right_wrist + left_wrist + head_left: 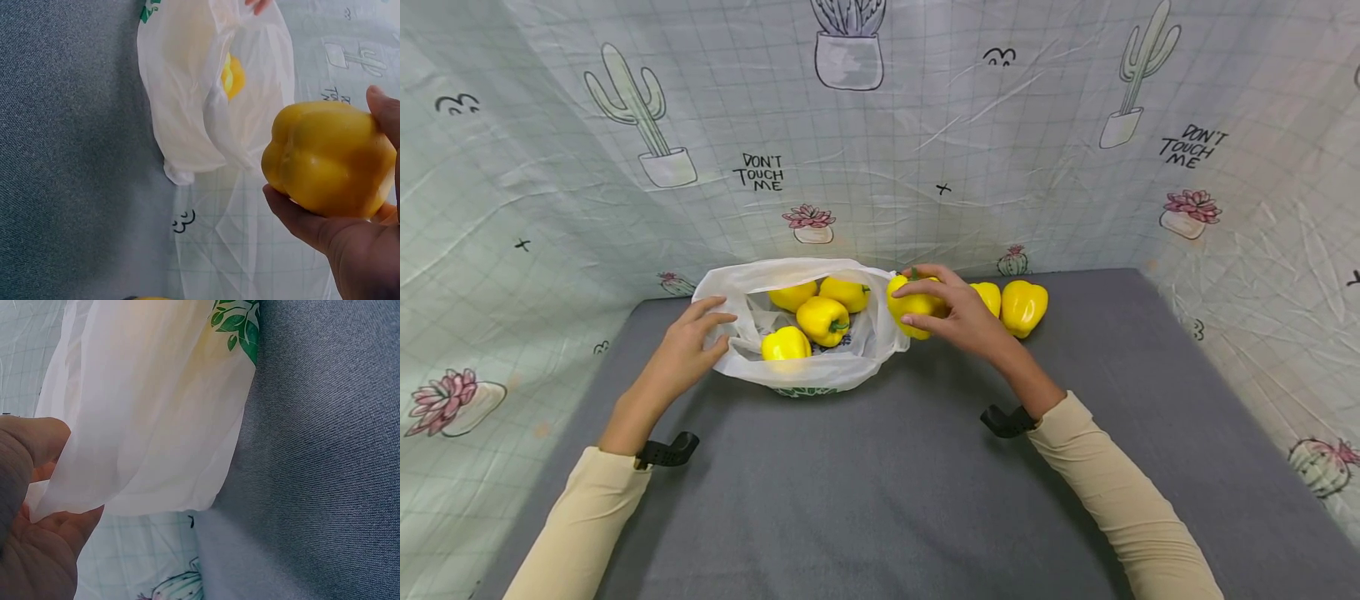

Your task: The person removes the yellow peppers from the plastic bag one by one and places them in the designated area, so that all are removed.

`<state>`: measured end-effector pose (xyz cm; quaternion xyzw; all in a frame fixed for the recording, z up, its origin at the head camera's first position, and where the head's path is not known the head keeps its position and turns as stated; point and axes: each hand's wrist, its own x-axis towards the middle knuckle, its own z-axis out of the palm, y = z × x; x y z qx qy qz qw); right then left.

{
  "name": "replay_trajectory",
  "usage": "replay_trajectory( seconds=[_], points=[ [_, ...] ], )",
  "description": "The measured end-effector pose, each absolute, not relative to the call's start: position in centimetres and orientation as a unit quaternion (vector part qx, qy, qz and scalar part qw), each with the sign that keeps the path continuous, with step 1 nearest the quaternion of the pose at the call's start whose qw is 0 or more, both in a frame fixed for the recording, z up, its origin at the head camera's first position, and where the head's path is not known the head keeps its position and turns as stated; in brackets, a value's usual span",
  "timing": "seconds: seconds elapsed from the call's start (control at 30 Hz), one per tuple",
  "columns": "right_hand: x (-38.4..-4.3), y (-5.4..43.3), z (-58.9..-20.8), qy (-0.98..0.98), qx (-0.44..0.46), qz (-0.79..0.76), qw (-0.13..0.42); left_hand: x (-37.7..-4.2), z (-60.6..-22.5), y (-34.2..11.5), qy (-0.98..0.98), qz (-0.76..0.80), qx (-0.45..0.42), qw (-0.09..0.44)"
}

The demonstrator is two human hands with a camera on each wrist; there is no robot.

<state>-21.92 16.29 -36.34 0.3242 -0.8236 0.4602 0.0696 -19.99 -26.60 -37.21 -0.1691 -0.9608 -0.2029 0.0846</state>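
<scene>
A white plastic bag [752, 371] lies with its mouth spread wide, and several yellow bell peppers [822, 321] sit inside it. My left hand [691, 346] holds the bag's left edge; in the left wrist view the thin film passes between the thumb [47, 437] and the fingers. At the bag's right rim, my right hand [958, 312] grips another yellow bell pepper [331, 159], fingers around its far side and thumb on the near side. That pepper is held up beside the opening. Green leaf print [240, 328] marks the front of the bag.
Two more yellow bell peppers, one partly behind my right hand and one in full sight [1024, 308], rest right of the bag. Everything stands on a grey cloth-covered table [880, 483]. A printed curtain [925, 125] hangs along the back and sides.
</scene>
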Motion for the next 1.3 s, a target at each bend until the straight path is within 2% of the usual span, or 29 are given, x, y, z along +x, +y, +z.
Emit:
replay_trajectory(
  seconds=[0.33, 0.77, 1.0, 1.3],
  points=[
    [-21.8, 17.2, -36.5, -0.824, 0.317, 0.461, 0.092, -20.1, -37.2, -26.5, -0.96, -0.206, -0.171, 0.08],
    [-21.6, 19.1, -37.0, -0.829, 0.282, 0.474, 0.096, -20.0, -37.3, -26.5, -0.956, -0.212, -0.181, 0.09],
    [-21.4, 19.9, -37.6, -0.783, 0.314, 0.53, 0.088, -20.0, -37.3, -26.5, -0.956, -0.211, -0.182, 0.092],
    [-21.2, 20.4, -37.6, -0.763, 0.347, 0.535, 0.108, -20.0, -37.1, -26.4, -0.957, -0.21, -0.178, 0.088]
  ],
)
